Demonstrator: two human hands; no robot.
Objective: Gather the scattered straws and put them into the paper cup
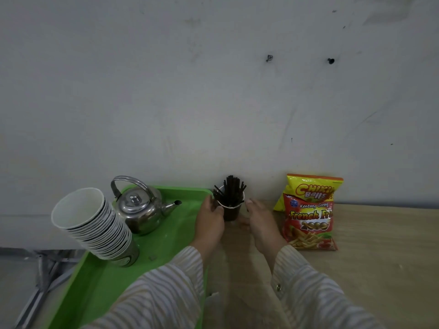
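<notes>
A dark paper cup (230, 213) stands on the wooden table against the wall, with several black straws (230, 189) standing upright in it. My left hand (210, 222) touches the cup's left side, thumb and fingers curled around it. My right hand (260, 222) hovers just right of the cup with fingers apart, holding nothing and not clearly touching it. No loose straws show on the table.
A green tray (99, 281) on the left carries a steel kettle (140, 207) and a tilted stack of white paper cups (95, 224). Two snack bags (308, 210) lean near the wall on the right. The wooden table (380, 245) extends rightward.
</notes>
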